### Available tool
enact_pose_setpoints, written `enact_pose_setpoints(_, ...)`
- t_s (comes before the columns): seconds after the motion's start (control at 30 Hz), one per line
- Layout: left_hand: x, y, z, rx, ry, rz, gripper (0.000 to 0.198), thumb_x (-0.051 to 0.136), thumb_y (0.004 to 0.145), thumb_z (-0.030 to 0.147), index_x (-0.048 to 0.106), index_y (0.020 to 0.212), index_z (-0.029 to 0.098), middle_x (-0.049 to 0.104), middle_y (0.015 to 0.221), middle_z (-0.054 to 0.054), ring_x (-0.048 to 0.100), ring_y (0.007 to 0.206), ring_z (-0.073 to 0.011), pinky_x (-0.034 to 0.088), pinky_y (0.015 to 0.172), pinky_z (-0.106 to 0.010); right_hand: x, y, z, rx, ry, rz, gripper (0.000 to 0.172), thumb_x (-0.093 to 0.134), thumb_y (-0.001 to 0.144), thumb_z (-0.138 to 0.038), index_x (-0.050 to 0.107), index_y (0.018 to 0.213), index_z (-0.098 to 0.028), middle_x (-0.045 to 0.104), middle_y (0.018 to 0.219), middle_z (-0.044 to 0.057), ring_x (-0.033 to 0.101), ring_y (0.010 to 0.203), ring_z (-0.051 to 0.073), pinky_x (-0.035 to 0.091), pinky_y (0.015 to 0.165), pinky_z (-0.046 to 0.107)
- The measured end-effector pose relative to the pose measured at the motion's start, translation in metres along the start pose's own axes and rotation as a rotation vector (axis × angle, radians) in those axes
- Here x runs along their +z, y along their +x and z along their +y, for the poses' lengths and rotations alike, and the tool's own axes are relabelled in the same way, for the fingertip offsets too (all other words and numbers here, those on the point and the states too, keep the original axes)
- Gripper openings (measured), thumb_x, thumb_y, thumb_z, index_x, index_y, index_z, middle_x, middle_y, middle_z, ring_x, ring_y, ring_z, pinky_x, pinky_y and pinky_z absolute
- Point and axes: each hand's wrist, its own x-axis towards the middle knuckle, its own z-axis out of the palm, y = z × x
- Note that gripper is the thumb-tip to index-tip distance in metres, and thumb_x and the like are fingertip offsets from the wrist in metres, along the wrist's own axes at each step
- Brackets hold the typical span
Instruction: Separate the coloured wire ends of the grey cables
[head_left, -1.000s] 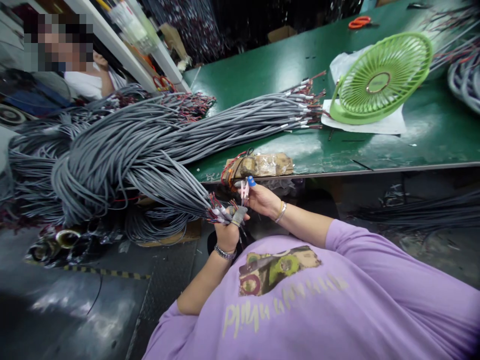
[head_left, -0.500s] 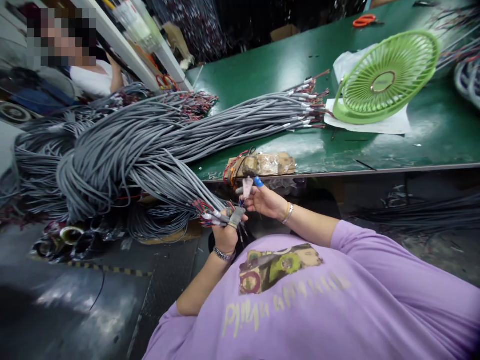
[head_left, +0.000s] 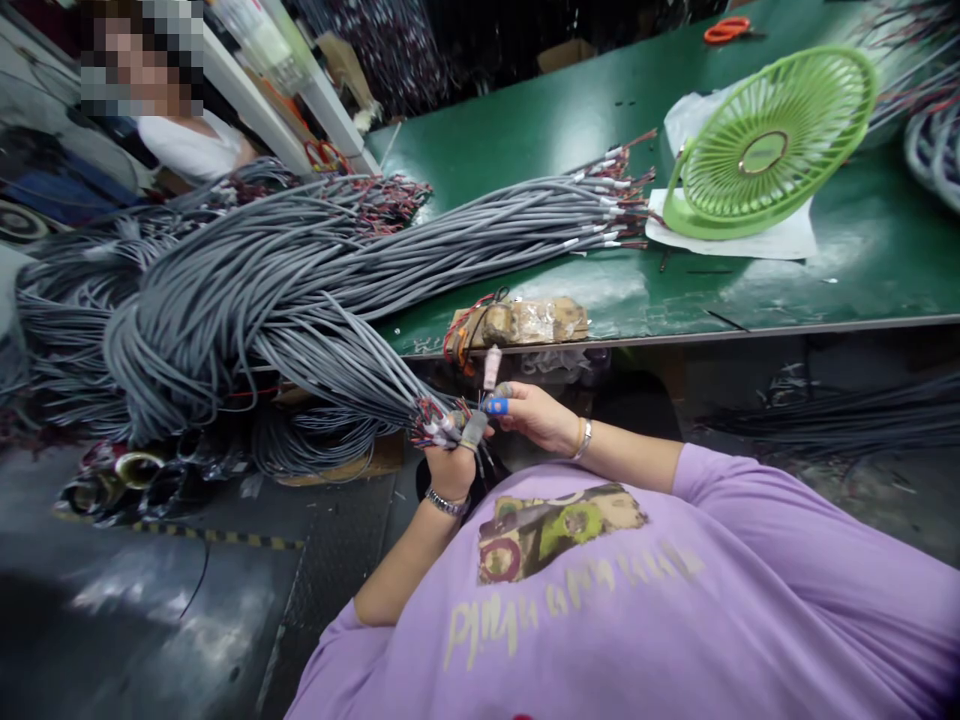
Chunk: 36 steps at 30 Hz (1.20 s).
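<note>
My left hand is closed around the loose end of a bundle of grey cables, just below the table edge. Stripped ends with thin coloured wires stick out beside its fingers, and its thumb has a grey wrapping. Close on the right, my right hand pinches at the thin wires by that thumb. Blue tape covers the right thumb. A pale pink wrapped piece points up above the right fingers; whether it is a taped finger I cannot tell.
More grey cables lie across the green table. A taped wooden block with wires sits at its front edge. A green fan and orange-handled scissors are farther right. At the back left is another person.
My right thumb has come down from a raised position and moved left onto the wires. My left hand keeps its hold on the cables. The view has shifted slightly.
</note>
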Motion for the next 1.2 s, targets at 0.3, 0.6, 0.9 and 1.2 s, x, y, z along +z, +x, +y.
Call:
enact_pose_setpoints(0.3, 0.003, 0.000, -0.001, 0.024, -0.006, 0.126, 0.024, 0.067, 0.076, 0.038, 0.064, 0.063, 0.017, 0.066, 0.059, -0.002, 0.063, 0.058, -0.0153, 0.052, 0.061, -0.028, -0.004, 0.000, 0.007, 0.044, 0.009, -0.028, 0.029, 0.083, 0.057, -0.031, 0.061, 0.068, -0.014, 0.047, 0.052, -0.006, 0.040, 0.050, 0.006, 0.032, 0.053, 0.022)
enact_pose_setpoints(0.6, 0.007, 0.002, 0.004, 0.051, -0.032, 0.137, 0.018, 0.066, 0.076, 0.030, 0.063, 0.064, 0.018, 0.062, 0.056, 0.000, 0.059, 0.052, -0.0127, 0.047, 0.054, -0.025, -0.019, 0.029, -0.014, 0.156, 0.206, 0.016, 0.046, 0.054, 0.085, -0.060, 0.064, 0.081, -0.016, 0.061, 0.071, 0.002, 0.048, 0.057, 0.010, 0.039, 0.055, 0.022)
enact_pose_setpoints(0.9, 0.016, 0.006, 0.012, 0.122, 0.077, 0.154, 0.017, 0.066, 0.074, 0.025, 0.062, 0.059, 0.018, 0.063, 0.057, 0.000, 0.060, 0.055, -0.0129, 0.050, 0.064, -0.027, -0.003, 0.037, -0.023, 0.135, 0.202, 0.061, 0.035, 0.062, 0.086, -0.051, 0.070, 0.084, -0.017, 0.063, 0.071, 0.001, 0.053, 0.064, 0.010, 0.040, 0.060, 0.022)
enact_pose_setpoints(1.2, 0.019, 0.008, 0.004, 0.082, 0.060, 0.167, 0.012, 0.068, 0.070, 0.021, 0.063, 0.060, 0.017, 0.066, 0.058, -0.001, 0.064, 0.056, -0.0153, 0.051, 0.063, -0.028, 0.003, 0.039, -0.023, 0.109, 0.306, 0.109, 0.029, 0.065, 0.086, -0.041, 0.068, 0.075, -0.015, 0.058, 0.063, -0.001, 0.049, 0.059, 0.008, 0.038, 0.058, 0.021)
